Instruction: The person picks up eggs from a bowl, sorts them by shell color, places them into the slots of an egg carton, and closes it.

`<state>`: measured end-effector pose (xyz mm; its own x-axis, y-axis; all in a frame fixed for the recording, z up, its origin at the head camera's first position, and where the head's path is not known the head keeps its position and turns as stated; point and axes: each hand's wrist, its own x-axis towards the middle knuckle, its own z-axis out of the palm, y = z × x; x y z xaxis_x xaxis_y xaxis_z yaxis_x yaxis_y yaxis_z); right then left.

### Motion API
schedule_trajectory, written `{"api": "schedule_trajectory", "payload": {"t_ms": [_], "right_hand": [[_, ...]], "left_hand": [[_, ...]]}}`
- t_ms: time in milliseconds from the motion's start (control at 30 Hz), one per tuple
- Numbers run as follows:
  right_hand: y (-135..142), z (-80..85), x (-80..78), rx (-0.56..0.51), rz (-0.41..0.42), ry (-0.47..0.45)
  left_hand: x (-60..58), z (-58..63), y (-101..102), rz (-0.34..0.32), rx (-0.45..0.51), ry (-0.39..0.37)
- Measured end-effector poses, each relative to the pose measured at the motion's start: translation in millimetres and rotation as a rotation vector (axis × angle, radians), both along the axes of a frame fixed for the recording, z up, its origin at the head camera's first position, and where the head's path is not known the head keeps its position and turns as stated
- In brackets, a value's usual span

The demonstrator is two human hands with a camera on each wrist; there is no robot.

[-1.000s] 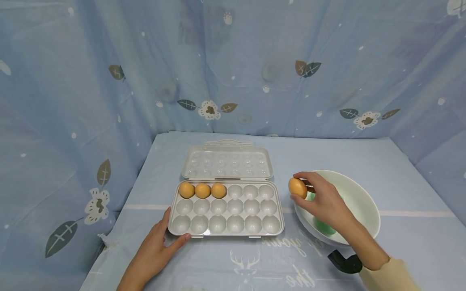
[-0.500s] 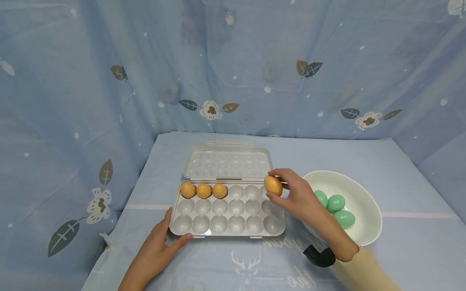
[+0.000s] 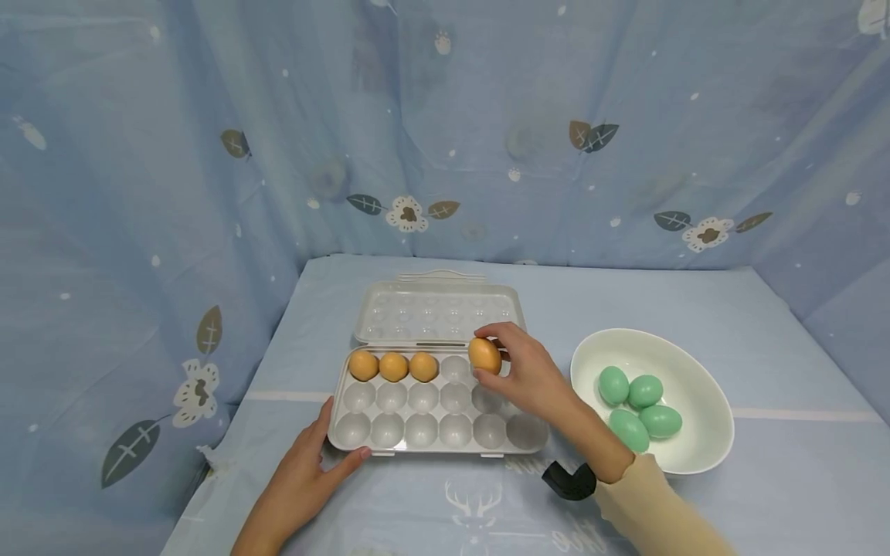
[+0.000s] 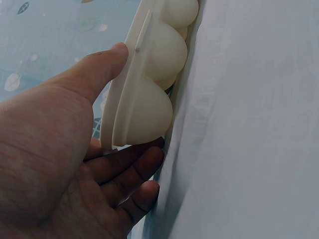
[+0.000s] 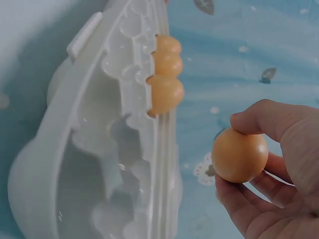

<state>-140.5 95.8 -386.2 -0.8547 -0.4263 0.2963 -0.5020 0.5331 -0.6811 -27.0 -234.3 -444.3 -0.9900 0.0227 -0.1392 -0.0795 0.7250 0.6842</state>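
In the head view, my right hand (image 3: pixel 534 377) pinches an orange egg (image 3: pixel 484 355) between thumb and fingers, over the back row of a pale plastic egg box (image 3: pixel 438 448). The right wrist view shows that egg (image 5: pixel 239 155) beside the box's cups. Three more orange eggs (image 3: pixel 393 367) sit in the back row's left cups. My left hand (image 3: pixel 295 486) rests at the box's front left corner, thumb along the front edge and fingers by the left side. Up close in the left wrist view, the thumb touches the rim and the fingers lie loosely below a cup (image 4: pixel 147 114).
The box's lid (image 3: pixel 439 315) lies folded back behind it. To the right stands a white bowl (image 3: pixel 705 386) holding several green eggs (image 3: pixel 629 429). A black curved piece (image 3: pixel 570 482) sits at my right wrist. Blue patterned cloth (image 3: pixel 445 139) hangs behind and beside the table.
My right hand has carried the orange egg leftward from the bowl to above the egg box. The green eggs have come into view. My left hand stays at the corner.
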Motion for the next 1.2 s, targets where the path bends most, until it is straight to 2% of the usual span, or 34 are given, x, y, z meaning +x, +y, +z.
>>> {"api": "schedule_trajectory", "payload": {"t_ms": [200,433,767,933,1200], "right_hand": [[-15,-8.6,-6.7,0.007,0.009,-0.031],[-27,-21.1,-13.4,0.058,-0.024,-0.016],[-40,-34.3,-20.0,0.078,-0.052,-0.042],[-44,-40.0,-21.5,0.093,-0.061,-0.052],[-48,-43.8,-20.8,0.08,-0.053,-0.019]], "left_hand": [[0.5,0.8,0,0.0,0.008,0.002],[0.7,2.3,2,0.006,0.006,-0.022],[0.4,2.3,2,0.009,0.0,-0.03],[0.4,1.6,2,0.008,0.005,-0.021],[1.2,2.1,0,0.01,0.006,-0.005]]}}
